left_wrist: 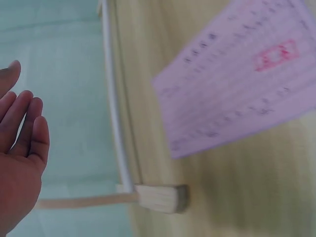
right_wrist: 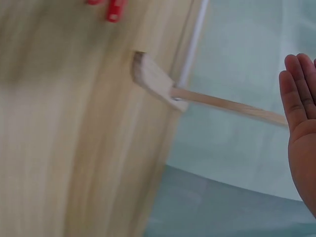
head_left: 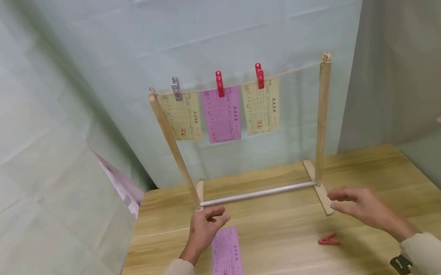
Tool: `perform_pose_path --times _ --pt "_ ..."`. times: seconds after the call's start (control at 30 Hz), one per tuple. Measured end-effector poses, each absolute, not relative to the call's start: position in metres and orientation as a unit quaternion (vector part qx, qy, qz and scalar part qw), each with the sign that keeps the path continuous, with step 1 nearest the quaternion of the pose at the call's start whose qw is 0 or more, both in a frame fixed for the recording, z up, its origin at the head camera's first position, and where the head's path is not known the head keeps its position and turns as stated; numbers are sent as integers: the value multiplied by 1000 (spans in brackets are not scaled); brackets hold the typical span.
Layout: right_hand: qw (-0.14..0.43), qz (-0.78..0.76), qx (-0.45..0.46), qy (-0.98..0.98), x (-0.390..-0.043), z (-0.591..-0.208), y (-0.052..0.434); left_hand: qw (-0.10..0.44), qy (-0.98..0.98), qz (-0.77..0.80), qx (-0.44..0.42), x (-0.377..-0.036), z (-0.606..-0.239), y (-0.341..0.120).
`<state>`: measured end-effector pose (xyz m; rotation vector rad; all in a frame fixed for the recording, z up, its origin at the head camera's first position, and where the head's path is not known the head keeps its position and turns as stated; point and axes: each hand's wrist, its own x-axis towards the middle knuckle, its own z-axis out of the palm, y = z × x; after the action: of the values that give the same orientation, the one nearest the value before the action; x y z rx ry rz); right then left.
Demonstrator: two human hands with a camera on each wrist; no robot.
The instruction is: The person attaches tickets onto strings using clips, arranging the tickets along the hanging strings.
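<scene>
A small wooden drying rack [head_left: 322,110] stands at the back of the table, with a string across its top. Three slips hang from the string: a yellow one under a grey peg [head_left: 176,88], a purple one under a red peg [head_left: 219,83], another yellow one under a red peg [head_left: 259,75]. A loose purple slip [head_left: 226,259] [left_wrist: 242,74] lies flat near the front. My left hand [head_left: 206,226] [left_wrist: 19,148] hovers just above the slip's far end, fingers relaxed, holding nothing. My right hand [head_left: 358,206] [right_wrist: 301,123] hovers empty by the rack's right foot [right_wrist: 153,79]. A red peg [head_left: 328,240] [right_wrist: 112,9] lies on the table near it.
The wooden table [head_left: 387,177] ends against pale green cloth walls at the back and both sides. A white crossbar [head_left: 257,194] joins the rack's feet. A sheet of paper [head_left: 122,184] leans at the table's back left corner.
</scene>
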<state>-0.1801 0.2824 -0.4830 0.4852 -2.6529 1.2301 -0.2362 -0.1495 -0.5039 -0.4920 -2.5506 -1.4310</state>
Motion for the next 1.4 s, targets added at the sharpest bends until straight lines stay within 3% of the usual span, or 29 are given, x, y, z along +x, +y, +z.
perform_pose_path --times 0.7,1.07,1.4 --pt "71 417 150 -894 -166 -540 279 37 -891 -443 -88 -237 -558 -184" --pt "140 388 162 -897 -162 -572 279 7 -894 -441 -81 -248 -572 -189" --pt "38 429 112 -896 -158 -583 282 16 -903 -420 -86 -249 -579 -194"
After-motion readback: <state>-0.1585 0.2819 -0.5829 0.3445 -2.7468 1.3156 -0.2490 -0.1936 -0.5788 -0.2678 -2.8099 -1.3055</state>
